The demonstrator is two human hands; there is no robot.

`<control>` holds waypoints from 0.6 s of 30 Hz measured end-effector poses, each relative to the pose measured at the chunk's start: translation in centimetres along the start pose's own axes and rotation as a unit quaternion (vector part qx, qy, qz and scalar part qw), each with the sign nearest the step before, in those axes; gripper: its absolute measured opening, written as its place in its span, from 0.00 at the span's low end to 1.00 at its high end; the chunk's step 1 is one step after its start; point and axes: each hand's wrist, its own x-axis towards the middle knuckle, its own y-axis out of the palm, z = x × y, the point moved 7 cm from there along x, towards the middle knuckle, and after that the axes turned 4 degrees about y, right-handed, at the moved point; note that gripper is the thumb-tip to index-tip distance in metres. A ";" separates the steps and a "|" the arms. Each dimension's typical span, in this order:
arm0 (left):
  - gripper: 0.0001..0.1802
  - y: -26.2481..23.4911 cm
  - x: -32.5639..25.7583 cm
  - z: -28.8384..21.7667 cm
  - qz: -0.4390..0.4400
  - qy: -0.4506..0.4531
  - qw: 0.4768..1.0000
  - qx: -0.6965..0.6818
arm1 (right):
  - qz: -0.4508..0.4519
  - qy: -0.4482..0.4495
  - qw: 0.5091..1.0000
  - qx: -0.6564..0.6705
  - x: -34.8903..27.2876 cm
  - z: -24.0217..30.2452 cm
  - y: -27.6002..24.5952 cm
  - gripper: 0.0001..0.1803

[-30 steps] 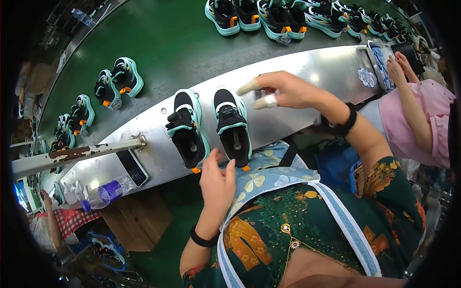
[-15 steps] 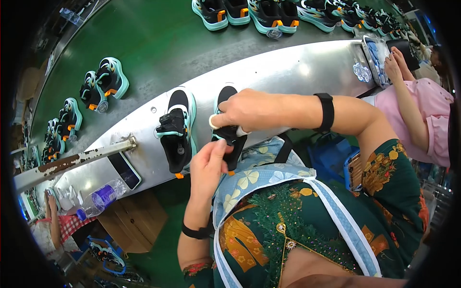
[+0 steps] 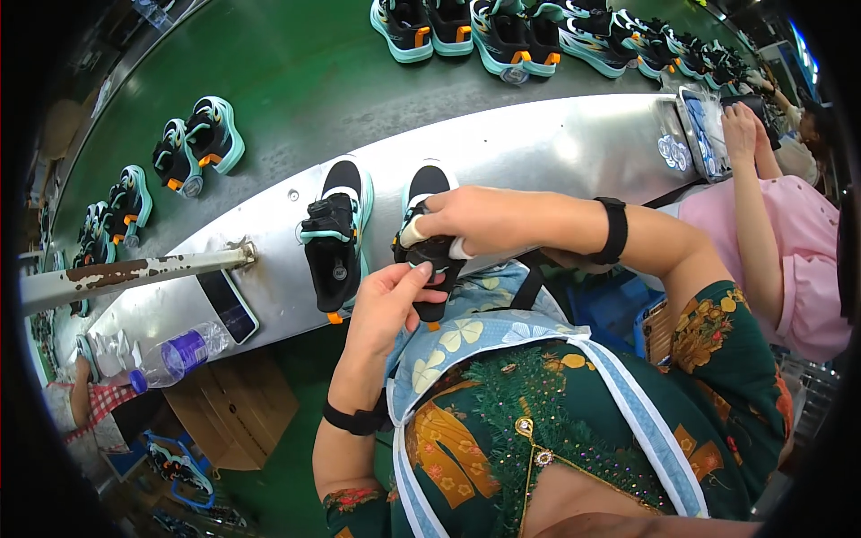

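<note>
Shoe (image 3: 429, 178) on the table (image 3: 556, 134): left hand (image 3: 384, 302), nearly closed, pinches it by the opening; right hand (image 3: 477, 220), curled, grips its upper.

- so the bench (image 3: 556, 143) is shiny metal, two black-and-mint shoes (image 3: 337, 238) side by side on it, toes pointing away
- also on there: a phone (image 3: 228, 305), a tipped-over bottle (image 3: 185, 353) by the edge, some round blue-white bits (image 3: 674, 152)
- green worktop (image 3: 296, 81) behind has more matching shoes (image 3: 404, 34), left side and back
</note>
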 end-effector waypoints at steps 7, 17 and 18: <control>0.13 0.7 0.6 1.4 0.015 0.014 0.999 -0.032 | -0.142 0.028 0.989 -0.021 -1.7 0.2 -0.3 0.19; 0.16 -11.5 -4.0 -4.2 -0.323 0.230 0.887 0.238 | -0.024 -0.004 0.996 0.084 9.2 0.3 -5.5 0.29; 0.17 -12.4 -1.8 -2.3 -0.300 0.201 0.905 0.225 | 0.016 -0.030 0.996 0.079 11.0 0.7 -3.5 0.31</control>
